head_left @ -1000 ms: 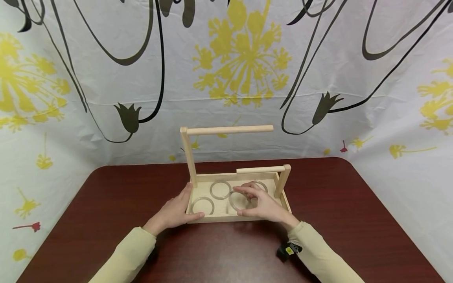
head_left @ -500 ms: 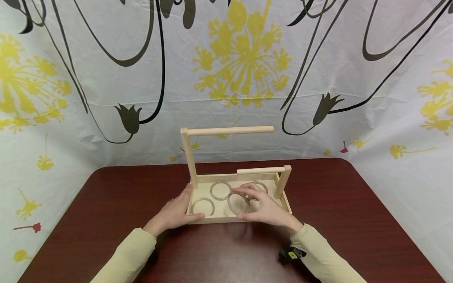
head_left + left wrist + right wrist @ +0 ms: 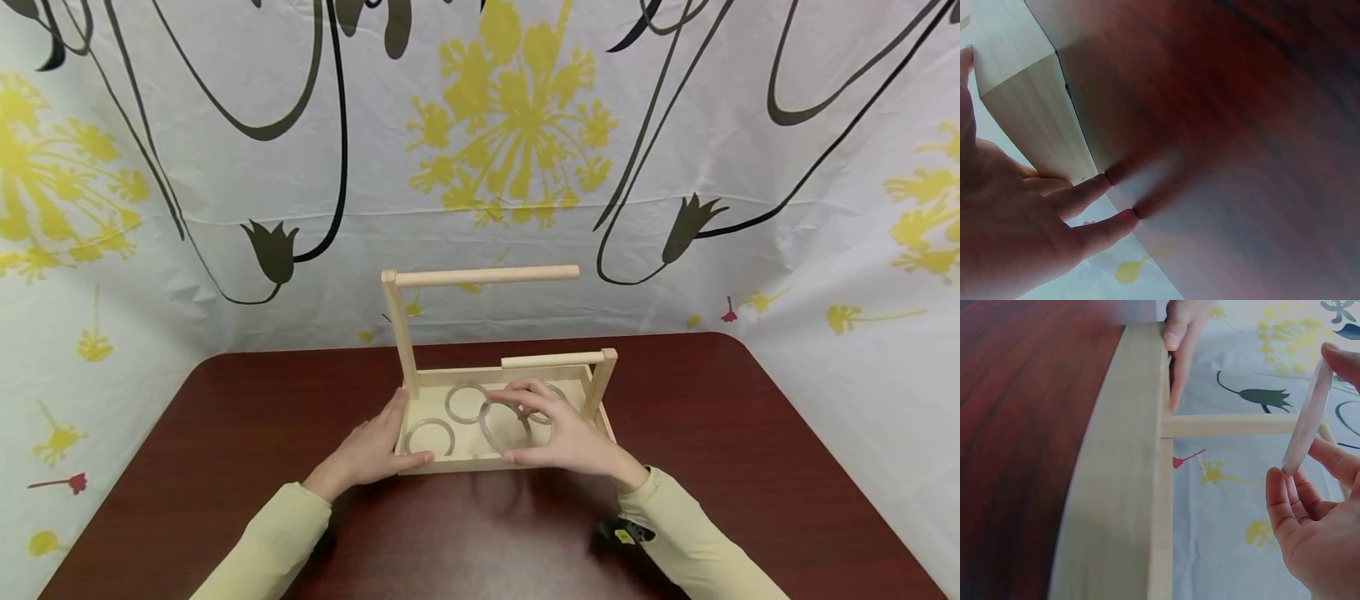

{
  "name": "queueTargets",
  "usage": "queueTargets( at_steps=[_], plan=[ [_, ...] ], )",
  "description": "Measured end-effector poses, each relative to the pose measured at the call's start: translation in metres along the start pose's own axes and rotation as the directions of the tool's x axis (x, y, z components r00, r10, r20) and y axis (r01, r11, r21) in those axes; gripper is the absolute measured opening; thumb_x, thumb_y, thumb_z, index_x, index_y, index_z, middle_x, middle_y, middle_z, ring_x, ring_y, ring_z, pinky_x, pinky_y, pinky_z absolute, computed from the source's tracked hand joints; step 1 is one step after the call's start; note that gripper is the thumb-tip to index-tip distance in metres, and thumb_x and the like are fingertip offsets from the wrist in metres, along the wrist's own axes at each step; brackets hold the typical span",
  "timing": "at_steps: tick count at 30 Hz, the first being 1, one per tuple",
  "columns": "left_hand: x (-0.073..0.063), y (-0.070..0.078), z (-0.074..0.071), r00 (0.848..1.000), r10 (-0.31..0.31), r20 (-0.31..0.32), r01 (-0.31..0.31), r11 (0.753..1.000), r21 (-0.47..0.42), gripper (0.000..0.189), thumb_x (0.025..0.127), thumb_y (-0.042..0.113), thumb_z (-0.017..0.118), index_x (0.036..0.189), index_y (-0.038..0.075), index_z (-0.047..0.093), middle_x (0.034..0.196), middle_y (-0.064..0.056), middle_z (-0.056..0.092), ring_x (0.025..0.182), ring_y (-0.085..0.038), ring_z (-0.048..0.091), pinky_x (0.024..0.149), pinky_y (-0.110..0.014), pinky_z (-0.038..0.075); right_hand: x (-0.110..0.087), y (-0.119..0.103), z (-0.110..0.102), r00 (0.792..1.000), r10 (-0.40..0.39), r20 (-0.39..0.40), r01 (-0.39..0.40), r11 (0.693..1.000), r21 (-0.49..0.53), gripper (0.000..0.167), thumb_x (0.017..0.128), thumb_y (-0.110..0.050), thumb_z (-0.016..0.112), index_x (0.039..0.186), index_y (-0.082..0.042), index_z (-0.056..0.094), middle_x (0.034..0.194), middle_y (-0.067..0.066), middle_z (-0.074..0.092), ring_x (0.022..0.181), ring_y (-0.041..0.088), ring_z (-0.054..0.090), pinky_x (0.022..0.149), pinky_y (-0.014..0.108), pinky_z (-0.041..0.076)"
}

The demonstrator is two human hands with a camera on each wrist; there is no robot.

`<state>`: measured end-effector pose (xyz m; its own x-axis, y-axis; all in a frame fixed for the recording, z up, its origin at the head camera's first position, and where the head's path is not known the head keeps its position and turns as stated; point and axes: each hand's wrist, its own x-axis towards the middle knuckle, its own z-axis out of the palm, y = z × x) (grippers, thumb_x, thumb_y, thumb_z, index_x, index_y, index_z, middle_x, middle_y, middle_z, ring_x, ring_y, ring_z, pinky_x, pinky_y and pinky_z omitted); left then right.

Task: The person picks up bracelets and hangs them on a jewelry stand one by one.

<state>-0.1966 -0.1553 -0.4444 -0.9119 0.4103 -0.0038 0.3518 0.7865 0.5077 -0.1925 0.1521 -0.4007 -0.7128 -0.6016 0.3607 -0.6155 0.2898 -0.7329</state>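
Firstly, nearest the viewer, two pale yellow sleeves (image 3: 273, 533) of creased fabric reached over a glossy, reddish-brown table (image 3: 465, 550); a small black device (image 3: 639, 531) sat beneath the right cuff. The hands were well apart from each other. The left hand (image 3: 367, 446) lay against the left end of a shallow rectangular tray (image 3: 461, 467), fingers extended, thumb at the front wall. The right hand (image 3: 570, 433) pinched a smooth, translucent ring (image 3: 1307, 419) between thumb and fingers; this ring was tilted and held over the middle of the tray. The tray was of pale, visibly grained wood with low walls. Its contents were three further rings, thin and circular: a front-left ring (image 3: 430, 422) near the left thumb, a middle ring (image 3: 467, 385) towards the back wall, and a right-hand ring (image 3: 562, 396) partly hidden by the right hand. At the left end rose a tall, square-cut post (image 3: 400, 333) bearing a long round bar (image 3: 487, 275); at the right end, a shorter post (image 3: 598, 385) bore a short round bar (image 3: 552, 360). Both bars pointed inward. Beyond the table hung a white, wrinkled cloth (image 3: 375, 158) printed with yellow blooms and dark flowers on curling stems.
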Motion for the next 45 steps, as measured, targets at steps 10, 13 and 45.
queueTargets(
  at_steps=[10,13,45],
  plan=[
    [0.0,0.001,-0.001,1.0,0.005,0.0,-0.005,1.0,-0.004,0.107,0.084,0.052,0.069,0.149,-0.011,0.012,0.154,-0.028,0.018,0.133,-0.041,0.037,0.095,-0.058,0.04,0.008,-0.011,-0.015,0.997,-0.075,-0.025,0.074,0.997,-0.02,0.069,0.071,-0.015,0.087,0.134,-0.016,0.059,0.126,0.0,0.051,0.093,0.017,0.053,0.075,0.031,0.045],
    [-0.001,0.0,-0.001,1.0,0.005,0.003,-0.005,1.0,-0.006,0.107,0.085,0.052,0.069,0.15,-0.011,0.011,0.154,-0.028,0.018,0.133,-0.04,0.036,0.095,-0.058,0.04,0.009,-0.014,-0.021,0.997,-0.073,-0.018,0.073,0.997,-0.014,0.068,0.073,-0.018,0.086,0.135,-0.017,0.057,0.127,-0.001,0.05,0.093,0.017,0.053,0.078,0.031,0.045],
    [0.001,-0.003,0.002,1.0,0.0,0.017,0.0,1.0,-0.012,0.109,0.085,0.054,0.068,0.15,-0.01,0.009,0.155,-0.026,0.016,0.134,-0.039,0.035,0.096,-0.056,0.04,0.015,-0.026,-0.065,0.997,-0.013,-0.082,0.004,0.995,-0.101,0.067,0.075,-0.016,0.085,0.136,-0.015,0.057,0.127,0.002,0.05,0.106,0.023,0.053,0.092,0.042,0.041]
  ],
)
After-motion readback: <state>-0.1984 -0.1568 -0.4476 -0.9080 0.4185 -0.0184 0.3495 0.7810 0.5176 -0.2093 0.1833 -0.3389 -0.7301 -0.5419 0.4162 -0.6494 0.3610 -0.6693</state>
